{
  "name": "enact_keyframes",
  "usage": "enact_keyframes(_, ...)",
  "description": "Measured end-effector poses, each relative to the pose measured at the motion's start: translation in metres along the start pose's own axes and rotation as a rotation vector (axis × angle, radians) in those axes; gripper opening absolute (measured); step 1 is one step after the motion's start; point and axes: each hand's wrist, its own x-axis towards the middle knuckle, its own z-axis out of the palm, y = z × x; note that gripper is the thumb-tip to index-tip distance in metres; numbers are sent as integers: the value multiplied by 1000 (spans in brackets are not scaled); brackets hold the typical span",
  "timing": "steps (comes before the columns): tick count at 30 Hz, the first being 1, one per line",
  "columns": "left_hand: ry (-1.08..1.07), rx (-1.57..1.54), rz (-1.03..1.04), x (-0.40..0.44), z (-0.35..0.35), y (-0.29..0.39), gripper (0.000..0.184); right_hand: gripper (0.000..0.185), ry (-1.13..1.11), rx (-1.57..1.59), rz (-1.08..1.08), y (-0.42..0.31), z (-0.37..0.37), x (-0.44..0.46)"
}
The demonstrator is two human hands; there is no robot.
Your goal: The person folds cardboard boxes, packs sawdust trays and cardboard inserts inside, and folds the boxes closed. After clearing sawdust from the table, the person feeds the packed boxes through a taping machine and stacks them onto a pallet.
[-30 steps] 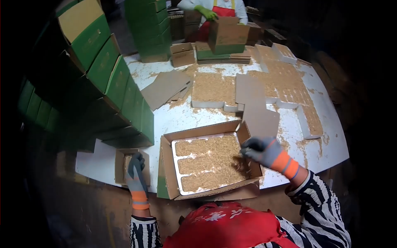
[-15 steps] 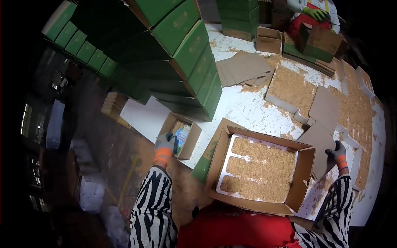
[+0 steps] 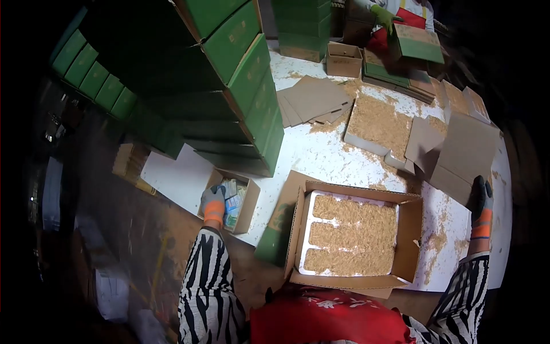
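My left hand (image 3: 212, 202), in a grey and orange glove, reaches over the near-left wall of a small cardboard box (image 3: 247, 205). Its fingers are curled beside several small blue, white and green packets (image 3: 233, 202); whatever lies under the fingertips is hidden. On the other side, my right hand (image 3: 482, 200) grips the lower right corner of a flat cardboard sheet (image 3: 467, 157), which is raised at a tilt. Between my hands stands an open carton (image 3: 411, 238). Inside it lies a white tray (image 3: 303, 241) with three long sections filled with brown shreds.
Tall stacks of green boxes (image 3: 243, 86) rise at the left. Loose cardboard sheets (image 3: 312, 100) and a shred-covered tray (image 3: 378, 123) lie on the white table (image 3: 312, 152). Across it, a co-worker's green-gloved hand (image 3: 385, 17) is at a green and brown box (image 3: 418, 43).
My right hand has lifted the cardboard sheet and moved it outward to the right. My left hand stays at the small box, its fingers further in. The co-worker's box has turned.
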Motion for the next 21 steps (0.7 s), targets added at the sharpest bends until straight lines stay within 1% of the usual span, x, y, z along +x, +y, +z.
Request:
enact_keyframes(1,14,-48,0,-3,-8,2,31,39,14,-9,59,-12,9,-10)
enact_keyframes(2,48,-175,59,-8,-15,5,30,37,41,-109,-7,-24,17,-23)
enact_keyframes(3,74,-301,121,-22,-30,24,28,36,75,-212,-71,-45,36,-46)
enact_keyframes(4,90,-431,186,-43,-48,56,27,34,118,-320,-133,-63,54,-70)
enact_keyframes(5,33,-543,248,-69,-64,91,27,29,71,-241,-246,-71,68,-89)
enact_keyframes(6,-37,-660,302,-107,-80,136,27,25,30,-430,-307,-100,94,-124)
enact_keyframes(7,-116,-696,491,-147,-87,168,28,26,8,-571,-491,-106,109,-146)
enact_keyframes(8,-188,-733,681,-181,-90,191,31,32,-74,-716,-613,-135,138,-176)
enact_keyframes(9,-222,-346,1050,-201,-91,207,37,39,-111,-737,-913,-151,165,-197)
enact_keyframes(10,-227,74,1391,-215,-90,216,44,41,-235,-805,-1077,-166,179,-213)
enact_keyframes(11,-300,100,1352,-227,-83,216,49,42,-349,-902,-1126,-171,190,-230)
enact_keyframes(12,-365,132,1311,-236,-74,210,53,39,-515,-835,-1109,-167,198,-246)
enact_keyframes(13,-261,-80,1251,-229,-72,198,56,35,-738,-991,-1088,-166,199,-257)
enact_keyframes(14,-314,-227,1132,-222,-79,188,60,30,-949,-920,-966,-150,204,-262)
enact_keyframes(15,-409,-615,873,-219,-79,180,57,26,-1104,-908,-823,-124,203,-266)
enact_keyframes(16,-497,-975,570,-220,-78,170,55,23,-1261,-832,-650,-101,201,-266)
enact_keyframes(18,-597,-992,429,-220,-78,162,51,30,-1433,-804,-325,-85,209,-259)
enact_keyframes(19,-634,-1004,365,-217,-77,161,50,34,-1449,-894,-317,-91,211,-258)
enact_keyframes(20,-590,-695,683,-212,-71,153,48,37,-1462,-984,-311,-101,213,-258)
enact_keyframes(21,-462,-422,983,-207,-64,144,46,41,-1477,-1072,-297,-113,216,-261)
